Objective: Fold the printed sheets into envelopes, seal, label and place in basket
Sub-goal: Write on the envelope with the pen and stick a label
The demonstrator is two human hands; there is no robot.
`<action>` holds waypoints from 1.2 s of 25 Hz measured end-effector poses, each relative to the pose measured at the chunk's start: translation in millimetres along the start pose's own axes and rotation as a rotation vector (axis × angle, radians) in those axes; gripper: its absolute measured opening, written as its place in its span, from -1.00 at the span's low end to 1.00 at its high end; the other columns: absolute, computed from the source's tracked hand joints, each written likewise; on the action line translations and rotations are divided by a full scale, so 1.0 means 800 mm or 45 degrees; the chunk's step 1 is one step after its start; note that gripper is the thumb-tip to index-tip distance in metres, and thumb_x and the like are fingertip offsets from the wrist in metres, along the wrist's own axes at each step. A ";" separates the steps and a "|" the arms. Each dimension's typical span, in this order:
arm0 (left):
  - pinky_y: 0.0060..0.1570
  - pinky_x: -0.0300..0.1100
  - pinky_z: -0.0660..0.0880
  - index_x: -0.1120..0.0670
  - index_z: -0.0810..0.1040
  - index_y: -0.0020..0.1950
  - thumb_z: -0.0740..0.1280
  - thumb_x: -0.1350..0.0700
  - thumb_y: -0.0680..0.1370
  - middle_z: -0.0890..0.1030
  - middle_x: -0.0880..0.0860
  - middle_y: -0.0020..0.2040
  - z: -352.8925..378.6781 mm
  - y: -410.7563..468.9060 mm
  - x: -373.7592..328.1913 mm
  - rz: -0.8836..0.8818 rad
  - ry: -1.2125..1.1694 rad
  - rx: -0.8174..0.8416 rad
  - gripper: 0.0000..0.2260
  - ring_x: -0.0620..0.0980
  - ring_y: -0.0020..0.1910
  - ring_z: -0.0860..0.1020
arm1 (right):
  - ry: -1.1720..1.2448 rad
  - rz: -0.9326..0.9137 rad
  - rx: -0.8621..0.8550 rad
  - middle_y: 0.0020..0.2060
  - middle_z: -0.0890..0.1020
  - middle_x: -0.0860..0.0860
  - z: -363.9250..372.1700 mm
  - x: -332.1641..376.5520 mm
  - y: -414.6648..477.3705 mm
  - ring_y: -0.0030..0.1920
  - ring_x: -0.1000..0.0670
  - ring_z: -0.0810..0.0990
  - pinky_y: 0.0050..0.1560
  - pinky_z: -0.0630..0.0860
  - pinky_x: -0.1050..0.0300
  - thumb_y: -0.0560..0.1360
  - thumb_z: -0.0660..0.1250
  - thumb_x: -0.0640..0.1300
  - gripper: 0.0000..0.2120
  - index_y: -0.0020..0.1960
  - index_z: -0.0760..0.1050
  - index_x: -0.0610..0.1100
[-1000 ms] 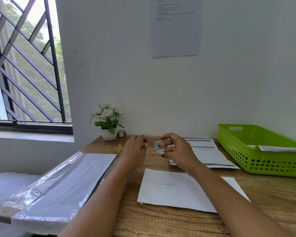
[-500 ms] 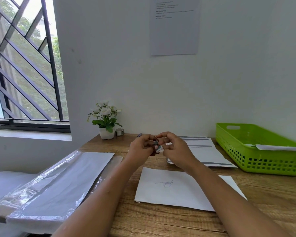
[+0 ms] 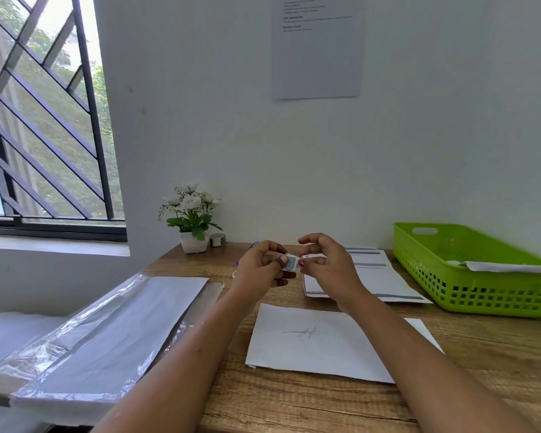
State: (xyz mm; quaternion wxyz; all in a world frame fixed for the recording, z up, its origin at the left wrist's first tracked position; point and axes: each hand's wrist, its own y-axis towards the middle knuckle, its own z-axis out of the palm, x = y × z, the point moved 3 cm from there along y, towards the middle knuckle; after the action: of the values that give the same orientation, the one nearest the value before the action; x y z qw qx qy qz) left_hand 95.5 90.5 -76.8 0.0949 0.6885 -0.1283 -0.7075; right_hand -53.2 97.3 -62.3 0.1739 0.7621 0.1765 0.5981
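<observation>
Pinching a small label (image 3: 291, 263) between them, the left hand (image 3: 260, 270) and right hand (image 3: 328, 267) hover above the desk (image 3: 481, 354), each grip narrow on its edge. 1 scribbled white envelope (image 3: 325, 342) lies near; printed sheets (image 3: 381, 276) lie far right beside the green basket (image 3: 481, 295)

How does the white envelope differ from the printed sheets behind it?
The envelope bears only a small blue scribble; the printed sheets carry grey bars. The envelope lies nearest the person; the printed sheets lie further back, partly behind the right hand. Both are white and flat on the desk.
</observation>
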 end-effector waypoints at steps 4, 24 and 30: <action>-0.38 -0.22 0.53 0.09 0.50 -0.05 0.32 0.21 0.54 0.66 0.09 -0.14 0.002 0.000 -0.001 -0.002 0.098 0.028 -0.97 0.06 -0.31 0.66 | 0.110 0.024 -0.052 -0.09 0.65 -0.10 -0.007 -0.001 0.004 -0.10 0.06 0.65 -0.24 0.55 0.37 0.44 0.37 -0.40 -0.68 0.09 0.51 -0.08; -0.36 -0.29 0.52 0.06 0.56 -0.16 0.40 0.24 0.48 0.62 0.01 -0.25 -0.004 -0.002 -0.004 0.252 0.426 -0.061 -0.91 -0.13 -0.30 0.54 | 0.033 0.045 0.177 -0.20 0.70 0.05 -0.005 0.004 0.002 -0.23 0.21 0.65 -0.30 0.52 0.39 0.52 0.33 -0.27 -0.80 -0.06 0.62 0.01; -0.38 -0.30 0.55 -0.06 0.53 -0.26 0.44 0.24 0.43 0.58 -0.05 -0.29 -0.005 -0.004 -0.011 0.427 0.630 -0.082 -0.79 -0.16 -0.32 0.53 | -0.068 -0.007 0.137 -0.31 0.69 0.14 -0.003 0.006 -0.001 -0.28 0.26 0.64 -0.36 0.44 0.49 0.38 0.51 -0.11 -0.93 -0.16 0.65 0.01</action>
State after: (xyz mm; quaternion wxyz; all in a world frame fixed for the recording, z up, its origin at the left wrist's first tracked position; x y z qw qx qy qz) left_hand 99.7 95.6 -69.6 0.2606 0.8059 -0.1906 -0.4963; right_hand -54.5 100.5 -58.0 0.1389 0.7856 0.2059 0.5667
